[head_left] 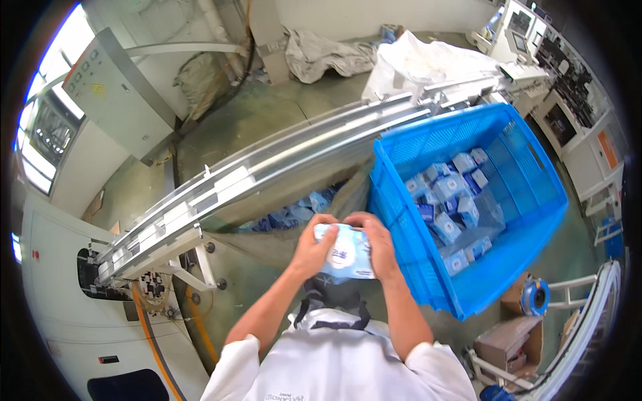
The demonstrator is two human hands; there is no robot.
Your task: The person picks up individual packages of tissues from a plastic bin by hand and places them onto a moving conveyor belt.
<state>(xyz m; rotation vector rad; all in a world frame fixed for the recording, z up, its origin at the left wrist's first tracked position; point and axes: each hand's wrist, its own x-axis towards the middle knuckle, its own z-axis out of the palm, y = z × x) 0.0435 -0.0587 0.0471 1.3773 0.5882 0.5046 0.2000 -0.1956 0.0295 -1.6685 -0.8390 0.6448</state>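
- Left hand (311, 248) and right hand (378, 246) both grip 1 soft pale-blue packet (345, 254), fingers curled over its top edge, holding it up close for a look
- Blue crate (401, 220) sits just right, within reach, part-filled with similar packets (449, 200)
- Metal conveyor rail (267, 170) runs ahead of the hands
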